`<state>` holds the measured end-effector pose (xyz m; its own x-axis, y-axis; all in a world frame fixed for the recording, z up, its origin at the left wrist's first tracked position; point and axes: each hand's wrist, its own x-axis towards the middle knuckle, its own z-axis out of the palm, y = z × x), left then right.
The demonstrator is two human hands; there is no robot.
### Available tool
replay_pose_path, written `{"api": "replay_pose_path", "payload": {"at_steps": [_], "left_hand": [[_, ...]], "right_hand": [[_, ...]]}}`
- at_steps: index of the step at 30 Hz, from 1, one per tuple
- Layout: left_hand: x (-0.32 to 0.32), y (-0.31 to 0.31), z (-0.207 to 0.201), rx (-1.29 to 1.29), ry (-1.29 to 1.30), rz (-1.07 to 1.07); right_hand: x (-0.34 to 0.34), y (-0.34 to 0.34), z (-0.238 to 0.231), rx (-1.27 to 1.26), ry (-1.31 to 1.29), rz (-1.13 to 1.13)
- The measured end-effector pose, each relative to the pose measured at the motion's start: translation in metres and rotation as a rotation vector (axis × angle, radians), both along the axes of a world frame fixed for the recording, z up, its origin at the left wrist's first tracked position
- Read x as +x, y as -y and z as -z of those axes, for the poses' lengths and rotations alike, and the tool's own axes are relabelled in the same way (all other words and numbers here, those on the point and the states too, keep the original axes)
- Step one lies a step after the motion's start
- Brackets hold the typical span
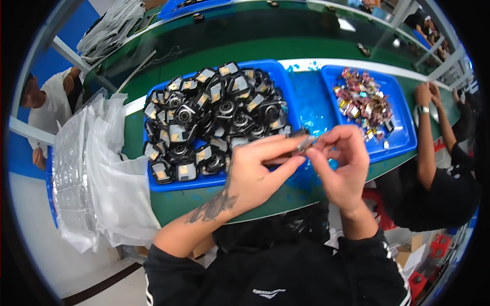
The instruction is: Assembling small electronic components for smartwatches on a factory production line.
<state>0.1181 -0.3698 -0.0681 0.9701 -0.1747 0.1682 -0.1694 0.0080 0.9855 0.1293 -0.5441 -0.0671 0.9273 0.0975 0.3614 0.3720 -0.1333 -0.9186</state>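
Note:
My left hand, with a tattooed forearm, is closed on a small silvery part whose kind I cannot make out. Thumb and fingertips of my right hand pinch at the same part from the other side. Behind my left hand is a blue tray heaped with black watch-like cases, several showing round sensor backs and others pale square faces. Beyond my right hand, a second blue tray holds a pile of small reddish and silver electronic parts.
Shiny blue film scraps lie between the trays on the green bench. White plastic sleeves and clear trays are stacked at the left. A belt with scattered parts runs behind. People sit at left and right.

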Motion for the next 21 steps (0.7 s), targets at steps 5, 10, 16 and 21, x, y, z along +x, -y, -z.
{"api": "replay_pose_path", "payload": {"at_steps": [5,10,16,21], "left_hand": [[0.001,-0.001,0.003,0.031,0.051,-0.01],[0.0,0.003,-0.001,-0.192,-0.08,0.025],[0.005,-0.003,0.002,-0.234,-0.075,0.053],[0.007,-0.001,0.004,-0.304,-0.059,-0.164]], "right_hand": [[0.004,-0.001,0.014,-0.079,0.126,0.009],[0.002,0.001,-0.002,-0.033,-0.091,-0.064],[0.022,-0.005,-0.009,0.035,-0.235,-0.198],[0.064,-0.009,-0.016,-0.079,-0.224,-0.222]]}}
